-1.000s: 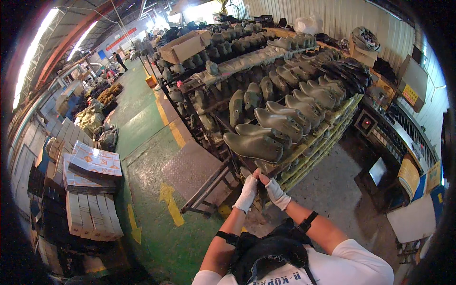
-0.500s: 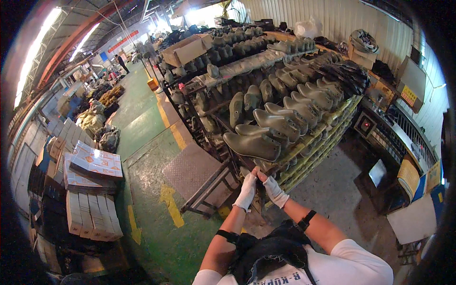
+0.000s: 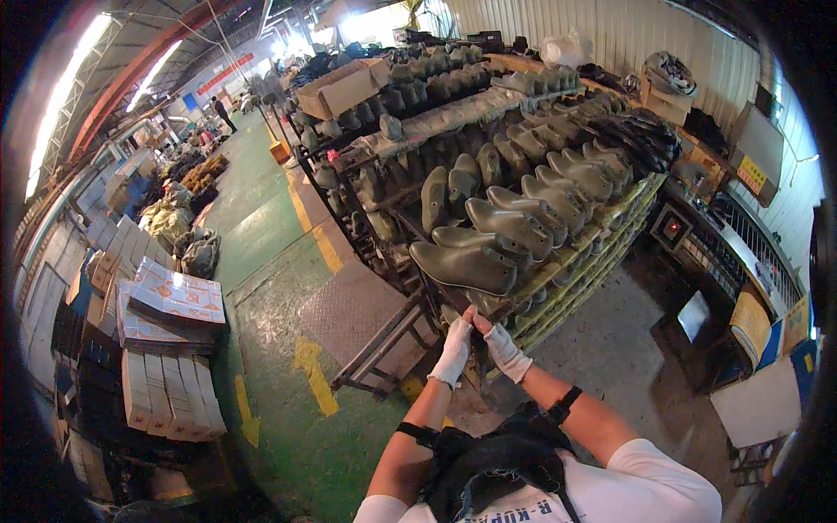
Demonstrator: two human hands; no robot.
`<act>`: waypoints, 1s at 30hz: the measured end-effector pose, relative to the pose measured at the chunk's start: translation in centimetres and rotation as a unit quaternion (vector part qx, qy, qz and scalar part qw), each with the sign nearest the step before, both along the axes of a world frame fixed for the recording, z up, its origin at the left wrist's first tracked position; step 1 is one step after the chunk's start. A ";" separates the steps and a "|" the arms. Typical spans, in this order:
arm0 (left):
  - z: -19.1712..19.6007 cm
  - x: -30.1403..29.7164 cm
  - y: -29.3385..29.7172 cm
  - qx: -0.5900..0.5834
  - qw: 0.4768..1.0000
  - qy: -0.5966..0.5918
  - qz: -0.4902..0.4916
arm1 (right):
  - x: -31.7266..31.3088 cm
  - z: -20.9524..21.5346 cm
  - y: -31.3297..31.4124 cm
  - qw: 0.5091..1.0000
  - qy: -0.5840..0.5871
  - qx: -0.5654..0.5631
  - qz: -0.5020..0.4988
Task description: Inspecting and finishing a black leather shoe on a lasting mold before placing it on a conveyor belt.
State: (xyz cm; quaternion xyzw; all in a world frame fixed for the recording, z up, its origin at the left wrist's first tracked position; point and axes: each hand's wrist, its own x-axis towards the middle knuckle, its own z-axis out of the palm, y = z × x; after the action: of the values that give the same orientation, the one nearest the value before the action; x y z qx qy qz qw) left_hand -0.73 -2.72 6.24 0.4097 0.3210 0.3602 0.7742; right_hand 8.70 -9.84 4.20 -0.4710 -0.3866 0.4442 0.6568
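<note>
I look down a factory aisle. At nine o'clock, stacked flat cardboard boxes point(image 3: 170, 383) line the green floor point(image 3: 261, 227). At centre my left hand point(image 3: 453, 351) and right hand point(image 3: 506, 351), both in white gloves, meet with fingertips touching; what they pinch, if anything, I cannot tell. Just above them, at twelve o'clock, an olive-grey boot point(image 3: 462, 266) lies on its side at the near end of a long rack point(image 3: 558, 288) crowded with boots. It looks stiff-soled and fairly light, likely best gripped by the shaft or heel.
</note>
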 end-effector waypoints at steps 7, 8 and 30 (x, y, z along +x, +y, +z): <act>2.6 -0.5 -1.0 0.050 0.998 -0.012 -0.040 | 0.4 -0.1 -0.1 1.000 -0.011 -0.024 0.012; 2.3 -0.5 -0.7 0.057 0.997 -0.019 -0.051 | 0.3 0.0 0.0 0.999 0.003 -0.038 0.009; -3.8 0.3 2.0 -0.040 0.995 0.037 -0.088 | 0.5 1.2 0.0 0.996 -0.007 -0.080 0.045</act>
State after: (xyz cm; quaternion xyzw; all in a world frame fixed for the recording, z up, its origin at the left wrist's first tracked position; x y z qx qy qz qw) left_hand -0.41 -0.76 2.42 0.4184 0.3264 0.2617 0.8062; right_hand 9.20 -9.88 5.42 -0.5071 -0.3753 0.4998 0.5935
